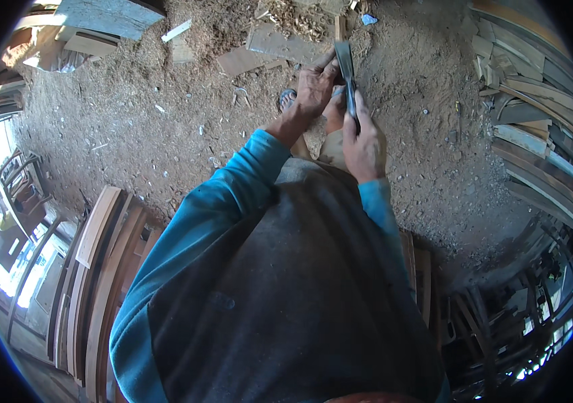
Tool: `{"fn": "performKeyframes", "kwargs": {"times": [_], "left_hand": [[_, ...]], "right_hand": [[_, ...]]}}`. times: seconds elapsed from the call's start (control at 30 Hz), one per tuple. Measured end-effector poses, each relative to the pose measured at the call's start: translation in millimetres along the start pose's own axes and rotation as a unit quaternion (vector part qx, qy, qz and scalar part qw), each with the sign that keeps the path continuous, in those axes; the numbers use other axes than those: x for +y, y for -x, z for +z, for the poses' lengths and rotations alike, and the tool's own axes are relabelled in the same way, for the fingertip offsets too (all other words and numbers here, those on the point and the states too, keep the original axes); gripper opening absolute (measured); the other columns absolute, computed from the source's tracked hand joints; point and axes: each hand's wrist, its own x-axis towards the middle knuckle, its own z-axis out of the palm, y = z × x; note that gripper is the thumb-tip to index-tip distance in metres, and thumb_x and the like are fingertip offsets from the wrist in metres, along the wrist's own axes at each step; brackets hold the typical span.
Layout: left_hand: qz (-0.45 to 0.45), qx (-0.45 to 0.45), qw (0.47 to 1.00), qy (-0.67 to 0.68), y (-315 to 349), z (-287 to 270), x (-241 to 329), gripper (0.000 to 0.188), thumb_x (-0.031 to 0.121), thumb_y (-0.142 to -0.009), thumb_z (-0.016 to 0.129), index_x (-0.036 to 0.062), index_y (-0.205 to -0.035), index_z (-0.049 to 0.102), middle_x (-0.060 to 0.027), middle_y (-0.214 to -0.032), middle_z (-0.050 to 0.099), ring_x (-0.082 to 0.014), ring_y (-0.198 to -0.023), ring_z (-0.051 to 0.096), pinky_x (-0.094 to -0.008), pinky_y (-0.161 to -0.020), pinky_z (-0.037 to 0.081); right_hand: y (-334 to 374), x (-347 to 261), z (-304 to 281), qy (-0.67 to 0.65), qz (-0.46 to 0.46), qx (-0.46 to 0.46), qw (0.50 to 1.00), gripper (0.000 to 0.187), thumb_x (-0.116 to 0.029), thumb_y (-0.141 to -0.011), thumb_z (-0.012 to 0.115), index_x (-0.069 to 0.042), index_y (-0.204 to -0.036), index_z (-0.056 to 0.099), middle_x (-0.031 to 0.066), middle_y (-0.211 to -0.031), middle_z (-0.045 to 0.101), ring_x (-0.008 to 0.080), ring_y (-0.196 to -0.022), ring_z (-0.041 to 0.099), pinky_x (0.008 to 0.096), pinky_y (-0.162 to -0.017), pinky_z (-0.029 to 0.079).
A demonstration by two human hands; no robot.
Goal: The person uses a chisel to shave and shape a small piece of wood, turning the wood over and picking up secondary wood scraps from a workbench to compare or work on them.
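My right hand (365, 144) grips the handle of a dark grey tool with a flat, broad blade (345, 59) and a narrow neck. It points away from me; its exact kind is hard to tell. Close along the blade's left side is my left hand (315, 91), its fingers curled in by the blade. What those fingers hold is hidden. Just past the blade's far end a short, light wooden strip (340, 28) shows; whether it touches the blade is unclear. Below the hands are my bare knees and a sandalled foot (288, 99).
Wood shavings (296, 19) and flat board offcuts (286, 46) lie on the dirt floor ahead. Boards are stacked at the right (535, 144), and curved wooden planks (108, 269) stand at the near left. A blue scrap (368, 19) lies beyond the tool.
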Motion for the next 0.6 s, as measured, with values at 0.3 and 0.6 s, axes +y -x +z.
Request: {"fn": "performKeyframes", "kwargs": {"times": [0.3, 0.6], "left_hand": [[-0.009, 0.026, 0.999, -0.031, -3.8, -1.3, 0.8, 0.047, 0.025, -0.106, 0.063, 0.0057, -0.147, 0.056, -0.0033, -0.100, 0.069, -0.0113, -0.085, 0.063, -0.0298, -0.082, 0.057], [0.011, -0.038, 0.946, -0.323, -6.4, 1.0, 33.3, 0.042, 0.028, -0.110, 0.047, 0.0003, -0.140, 0.059, -0.0044, -0.077, 0.064, -0.0112, -0.072, 0.059, -0.0286, -0.067, 0.050]], "right_hand": [[-30.6, 1.5, -13.4, -0.009, -0.012, 0.016, 1.000, 0.049, -0.023, -0.103, 0.054, -0.002, -0.147, 0.052, 0.0292, -0.126, 0.066, 0.0442, -0.112, 0.068, 0.0472, -0.091, 0.055], [-0.8, 5.5, -8.3, -0.012, 0.000, -0.016, 1.000, 0.049, -0.013, -0.099, 0.058, 0.001, -0.146, 0.052, 0.0276, -0.119, 0.069, 0.0421, -0.107, 0.070, 0.0450, -0.087, 0.057]]}}
